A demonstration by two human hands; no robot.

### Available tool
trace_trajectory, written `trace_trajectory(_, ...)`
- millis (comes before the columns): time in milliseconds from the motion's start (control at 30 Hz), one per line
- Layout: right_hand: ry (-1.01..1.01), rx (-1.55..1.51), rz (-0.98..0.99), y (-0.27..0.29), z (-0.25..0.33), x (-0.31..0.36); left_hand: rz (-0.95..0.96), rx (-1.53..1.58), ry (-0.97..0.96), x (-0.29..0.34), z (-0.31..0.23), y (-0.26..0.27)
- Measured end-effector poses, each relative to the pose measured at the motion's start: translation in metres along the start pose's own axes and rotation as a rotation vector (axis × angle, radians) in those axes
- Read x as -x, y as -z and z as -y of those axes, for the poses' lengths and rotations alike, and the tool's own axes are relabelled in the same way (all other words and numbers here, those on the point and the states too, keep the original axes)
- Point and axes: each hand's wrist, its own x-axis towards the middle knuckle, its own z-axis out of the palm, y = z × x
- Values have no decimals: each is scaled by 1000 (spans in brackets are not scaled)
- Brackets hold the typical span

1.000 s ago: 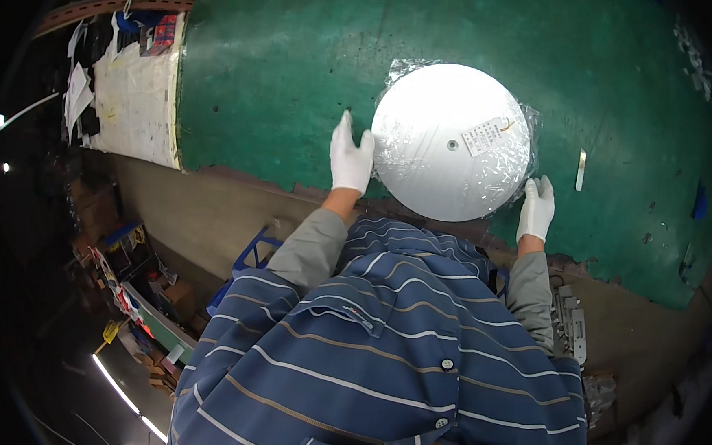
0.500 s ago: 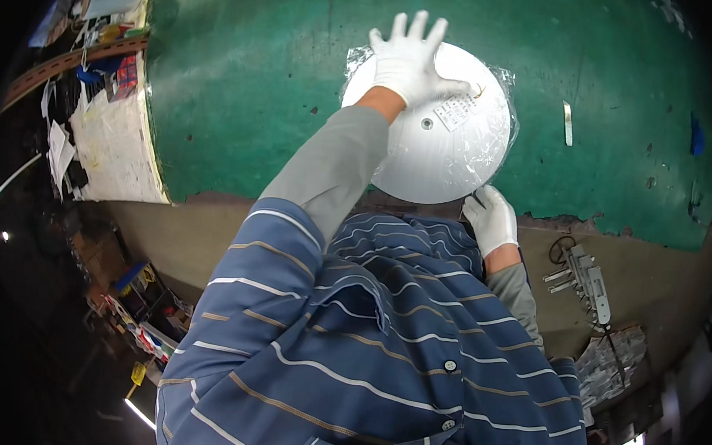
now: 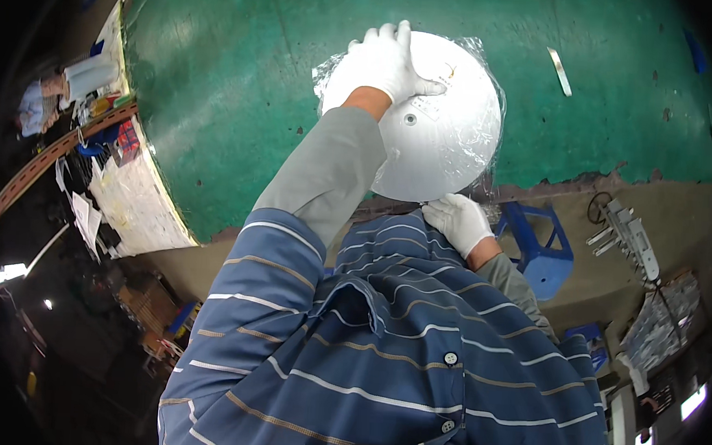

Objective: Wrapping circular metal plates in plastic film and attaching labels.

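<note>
A white round disc (image 3: 438,154) with a small central hole lies on the green tabletop, clear plastic film (image 3: 492,133) sticking out around its rim. Small thin wires (image 3: 452,70) poke up from its face, near a printed label. My left hand (image 3: 384,63), in a white glove, rests flat on the disc's upper left part, fingers stretched toward the far rim and thumb out to the side. At the near edge of the disc is my gloved right hand (image 3: 460,222), its fingers drawn together. A small dark bit shows at its fingertips, too small to name.
The green table (image 3: 233,93) has a chipped near edge. On it to the right lies a thin pale strip (image 3: 559,72). A blue plastic stool (image 3: 543,258) stands below that edge, beside a grey metal device (image 3: 634,239). Papers (image 3: 87,218) and a slotted metal bar (image 3: 59,151) are at left.
My left hand's spread fingers have come closer together on the disc. My right hand has moved left along the near rim. The view has shifted, bringing the blue stool into sight.
</note>
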Motion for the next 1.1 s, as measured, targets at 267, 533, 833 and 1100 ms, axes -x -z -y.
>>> trace_trajectory(267,112,-187,35,19,-68,14,-137,40,-49,61,0,-38)
trace_trajectory(533,257,-288,482,47,-112,-2,-57,68,-27,93,-9,-47)
trace_trajectory(833,538,45,58,58,-155,97,-93,142,43,167,-26,-66)
trace_trajectory(1100,612,337,-112,97,-125,146,109,215,148,217,-76,-54)
